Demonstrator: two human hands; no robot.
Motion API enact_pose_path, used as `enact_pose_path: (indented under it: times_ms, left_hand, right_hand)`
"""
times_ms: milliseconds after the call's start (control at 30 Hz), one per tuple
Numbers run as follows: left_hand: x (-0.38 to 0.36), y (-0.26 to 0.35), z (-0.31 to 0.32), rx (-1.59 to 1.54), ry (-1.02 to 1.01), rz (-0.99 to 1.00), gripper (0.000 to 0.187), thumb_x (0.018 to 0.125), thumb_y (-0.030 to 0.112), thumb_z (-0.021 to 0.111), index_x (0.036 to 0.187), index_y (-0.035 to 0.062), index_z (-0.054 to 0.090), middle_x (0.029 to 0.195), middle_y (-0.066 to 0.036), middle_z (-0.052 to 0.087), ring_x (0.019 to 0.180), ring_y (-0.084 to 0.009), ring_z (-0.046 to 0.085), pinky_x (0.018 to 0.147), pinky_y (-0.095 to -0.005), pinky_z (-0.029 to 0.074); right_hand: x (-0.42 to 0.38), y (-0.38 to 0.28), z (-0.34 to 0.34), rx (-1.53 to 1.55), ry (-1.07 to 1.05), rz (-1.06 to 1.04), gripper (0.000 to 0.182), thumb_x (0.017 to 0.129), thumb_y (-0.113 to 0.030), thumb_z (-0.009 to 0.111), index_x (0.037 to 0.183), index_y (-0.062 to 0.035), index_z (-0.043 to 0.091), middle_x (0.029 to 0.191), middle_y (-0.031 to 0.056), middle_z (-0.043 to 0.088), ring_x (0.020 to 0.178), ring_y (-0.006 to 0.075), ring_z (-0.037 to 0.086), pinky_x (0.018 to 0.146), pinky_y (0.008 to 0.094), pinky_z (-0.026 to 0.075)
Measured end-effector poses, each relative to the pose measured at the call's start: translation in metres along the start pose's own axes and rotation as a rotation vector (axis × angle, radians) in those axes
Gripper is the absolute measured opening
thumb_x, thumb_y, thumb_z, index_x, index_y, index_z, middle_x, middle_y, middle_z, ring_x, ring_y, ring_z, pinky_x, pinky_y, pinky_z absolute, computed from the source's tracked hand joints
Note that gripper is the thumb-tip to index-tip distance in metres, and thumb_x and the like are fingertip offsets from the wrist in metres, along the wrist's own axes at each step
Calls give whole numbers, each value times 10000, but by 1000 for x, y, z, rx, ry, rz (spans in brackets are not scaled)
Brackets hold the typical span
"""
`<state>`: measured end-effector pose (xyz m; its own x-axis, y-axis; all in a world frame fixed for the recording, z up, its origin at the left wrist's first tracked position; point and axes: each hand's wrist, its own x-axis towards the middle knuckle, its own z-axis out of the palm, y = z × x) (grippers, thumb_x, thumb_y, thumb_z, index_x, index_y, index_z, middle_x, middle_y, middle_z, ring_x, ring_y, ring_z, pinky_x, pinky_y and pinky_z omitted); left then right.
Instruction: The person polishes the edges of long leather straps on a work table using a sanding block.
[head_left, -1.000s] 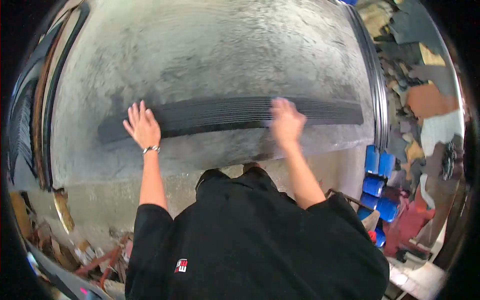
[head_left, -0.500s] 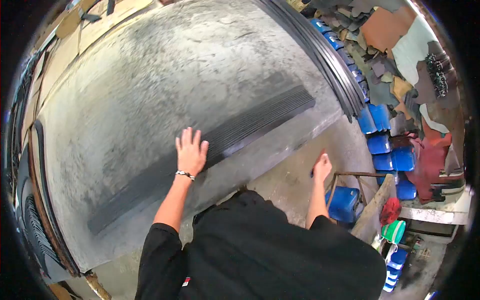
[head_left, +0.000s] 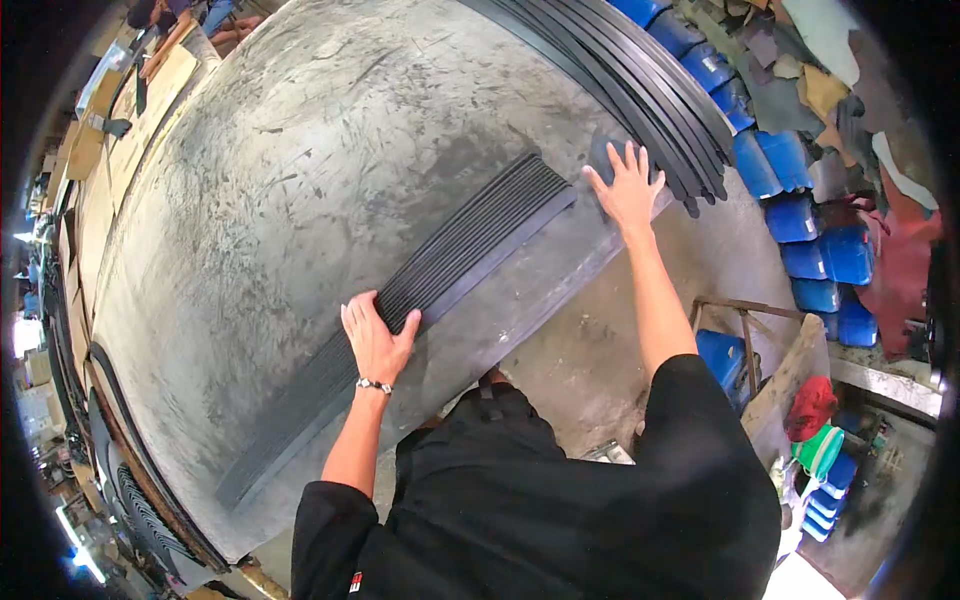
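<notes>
A long black ribbed rubber strip [head_left: 455, 255] lies along the front of a big grey worktable [head_left: 330, 130]. My left hand [head_left: 377, 340] rests flat on the strip's near edge, fingers spread; a bracelet sits on the wrist. My right hand [head_left: 628, 190] is stretched out with fingers apart, pressed on the table's right corner just beyond the strip's end. It is close to a stack of black rubber strips [head_left: 640, 75] that overhangs the table's right edge.
Blue plastic jerrycans [head_left: 800, 215] line the floor at the right, with heaps of leather scraps [head_left: 850, 90] behind them. A metal frame and a wooden plank [head_left: 770, 385] stand at my right. More black strips [head_left: 130, 490] and cardboard lie at the left.
My right hand has risen from beside the metal frame to the table's right corner. My left hand has slid to the strip's near edge. The view has swung left.
</notes>
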<state>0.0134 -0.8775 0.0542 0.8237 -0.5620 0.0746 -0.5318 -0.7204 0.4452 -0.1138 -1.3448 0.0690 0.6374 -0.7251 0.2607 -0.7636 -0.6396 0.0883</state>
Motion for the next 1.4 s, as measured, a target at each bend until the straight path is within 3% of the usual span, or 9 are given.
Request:
enact_pose_path:
  times_ms: [200, 267, 433, 667, 867, 900, 1033, 1167, 1400]
  left_hand:
    - [-45, 18, 9, 214, 32, 98, 1030, 837, 589, 868, 1558, -23, 459, 1479, -214, 504, 1423, -402, 453, 1277, -590, 299]
    - [-50, 20, 17, 236, 37, 97, 913, 898, 503, 842, 1556, -3, 465, 1474, -203, 514, 1412, -394, 467, 1266, -574, 311]
    - [-43, 22, 19, 228, 75, 66, 813, 956, 435, 793, 1561, 7, 460, 1472, -194, 531, 1398, -387, 487, 1262, -564, 306]
    - [-36, 34, 11, 229, -5, 36, 833, 951, 509, 774, 1567, 31, 482, 1451, -190, 547, 1386, -382, 495, 1243, -557, 320]
    - [10, 65, 22, 115, -130, 201, 844, 936, 525, 792, 1533, 1, 508, 1457, -191, 566, 1348, -392, 523, 1181, -530, 385]
    - [15, 70, 33, 132, -125, 236, 840, 939, 528, 787, 1527, -4, 511, 1456, -190, 569, 1342, -391, 527, 1174, -527, 392]
    - [19, 86, 53, 253, -67, 253, 791, 979, 508, 751, 1519, -18, 512, 1465, -193, 571, 1335, -379, 536, 1163, -510, 404]
    - [17, 88, 55, 281, -41, 249, 780, 990, 486, 742, 1527, -27, 503, 1496, -189, 556, 1345, -372, 528, 1161, -503, 404]
    - [22, 87, 52, 219, -75, 230, 716, 977, 478, 754, 1480, 17, 537, 1458, -178, 556, 1345, -365, 526, 1147, -498, 401]
  right_hand:
    - [18, -50, 13, 735, 109, -417, 490, 1060, -369, 676, 1516, -191, 648, 1669, 91, 534, 1595, 277, 408, 1254, 587, 313]
    - [-2, -75, 4, 650, 38, -569, 473, 1050, -314, 692, 1504, -189, 652, 1660, 75, 547, 1581, 281, 432, 1238, 563, 338]
    - [-25, -66, 19, 633, 56, -591, 294, 1022, -331, 738, 1202, -103, 779, 1204, 54, 721, 1276, 277, 632, 1175, 534, 404]
    - [-25, -36, -5, 725, 49, -631, 312, 999, -329, 777, 1179, -74, 786, 1230, 90, 732, 1239, 301, 644, 1104, 468, 451]
    - [-33, -33, 42, 1176, -39, -50, 252, 1052, -250, 717, 1070, -16, 808, 931, 128, 780, 962, 321, 735, 913, 416, 551]
    - [-31, -35, 40, 1272, -28, 8, 267, 1073, -227, 688, 1071, 15, 802, 888, 124, 800, 869, 253, 743, 866, 370, 557]
    - [-27, -32, 38, 1585, -9, 236, 317, 1104, -191, 624, 1113, 79, 791, 979, 137, 832, 932, 158, 730, 922, 321, 539]
    - [-39, -41, 35, 1726, -185, 175, 360, 1117, -221, 595, 1175, 78, 786, 1024, 150, 838, 992, 164, 737, 1003, 314, 520]
    - [-25, -22, 42, 1873, -79, 302, 438, 1123, -272, 576, 1248, 113, 743, 1171, 241, 806, 1117, 276, 763, 1117, 386, 515]
